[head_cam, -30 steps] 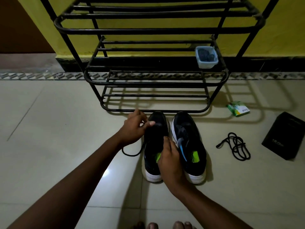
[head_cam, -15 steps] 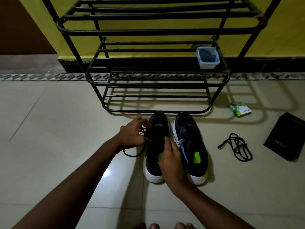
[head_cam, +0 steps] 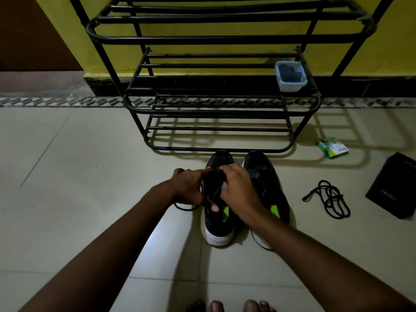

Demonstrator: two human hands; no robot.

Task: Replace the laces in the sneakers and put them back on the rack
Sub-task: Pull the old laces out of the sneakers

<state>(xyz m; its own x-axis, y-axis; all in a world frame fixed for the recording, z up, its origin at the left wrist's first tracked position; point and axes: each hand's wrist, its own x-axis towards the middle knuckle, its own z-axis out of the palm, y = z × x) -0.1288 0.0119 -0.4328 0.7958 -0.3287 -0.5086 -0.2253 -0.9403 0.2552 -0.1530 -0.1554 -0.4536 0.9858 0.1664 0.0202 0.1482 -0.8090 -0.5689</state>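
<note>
Two sneakers stand side by side on the floor (head_cam: 67,154), toes toward the rack (head_cam: 220,111), long axes running away from the person. Both hands work over the left sneaker (head_cam: 217,221). Left hand (head_cam: 189,188) is curled, apparently pinching its lace (head_cam: 184,207); right hand (head_cam: 238,192) is curled at the eyelets, grip unclear. Right sneaker (head_cam: 267,185) appears unlaced; spare lace (head_cam: 331,199) lies to the right, nearer the right hand.

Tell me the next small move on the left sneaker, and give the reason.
Probably pull the lace end through the eyelet. Both hands, left and right, are pinched over the left sneaker, and slack trails on the floor beside it. The right sneaker looks unlaced.
</note>
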